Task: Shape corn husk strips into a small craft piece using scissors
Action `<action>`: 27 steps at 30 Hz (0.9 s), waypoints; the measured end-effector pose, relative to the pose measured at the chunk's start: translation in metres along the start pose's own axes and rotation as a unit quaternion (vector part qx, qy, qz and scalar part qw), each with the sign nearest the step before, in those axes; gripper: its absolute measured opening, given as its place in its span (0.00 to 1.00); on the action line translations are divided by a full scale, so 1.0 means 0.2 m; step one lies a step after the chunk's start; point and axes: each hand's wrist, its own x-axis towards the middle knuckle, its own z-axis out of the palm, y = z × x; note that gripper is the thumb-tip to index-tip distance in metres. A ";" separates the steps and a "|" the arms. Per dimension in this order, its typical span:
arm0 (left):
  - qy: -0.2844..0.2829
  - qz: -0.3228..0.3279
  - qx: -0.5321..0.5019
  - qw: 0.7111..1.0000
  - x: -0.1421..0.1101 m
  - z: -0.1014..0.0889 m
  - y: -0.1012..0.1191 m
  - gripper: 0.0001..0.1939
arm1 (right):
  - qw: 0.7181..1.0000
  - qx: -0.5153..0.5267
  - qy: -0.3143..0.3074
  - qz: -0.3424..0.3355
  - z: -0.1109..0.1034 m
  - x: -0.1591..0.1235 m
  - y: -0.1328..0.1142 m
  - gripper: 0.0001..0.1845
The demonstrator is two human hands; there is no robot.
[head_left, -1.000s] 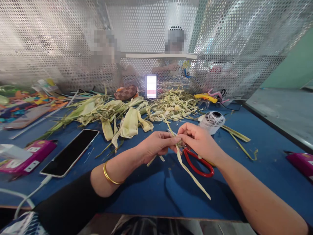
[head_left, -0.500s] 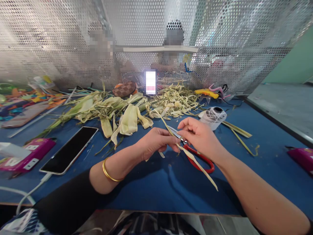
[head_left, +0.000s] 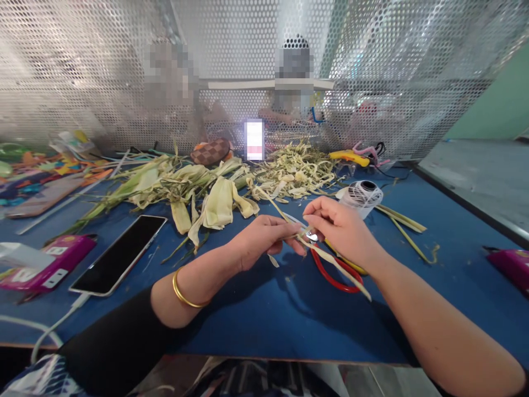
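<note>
My left hand (head_left: pixel 275 234) is closed, pinching a long, pale dried corn husk strip (head_left: pixel 330 258) between thumb and fingers. One end of the strip slants down to the right, the other up toward the husk piles. Just right of it, my right hand (head_left: pixel 336 223) is closed in a pinch close to the strip; what sits between its fingertips is too small to make out. Scissors (head_left: pixel 336 284) with red handles lie on the table under the strip and partly behind my hands. A small husk scrap (head_left: pixel 273 261) lies below my left hand.
Husk leaves (head_left: pixel 219 204) and a heap of shredded husk (head_left: pixel 303 171) lie beyond my hands. A white-netted spool (head_left: pixel 362 197) stands at the right. A charging phone (head_left: pixel 119 253) and purple pack (head_left: pixel 49 264) lie left. A perforated metal screen (head_left: pixel 235 44) rises behind, with people beyond it.
My right hand has drawn slightly away from my left fingertips. The strip's lower end has risen a little, and a yellow part shows by the scissors' handles.
</note>
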 end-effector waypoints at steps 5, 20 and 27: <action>0.009 -0.012 0.015 1.000 0.00 0.01 0.00 0.17 | 1.000 0.005 -0.001 0.008 0.00 0.00 0.01 0.06; 0.030 0.000 0.040 0.999 0.00 -0.01 0.00 0.12 | 0.996 -0.067 0.050 -0.007 0.00 0.01 0.03 0.04; 0.094 0.009 -0.032 0.995 0.02 -0.03 -0.01 0.14 | 0.967 -0.148 0.175 -0.113 -0.08 -0.03 -0.03 0.14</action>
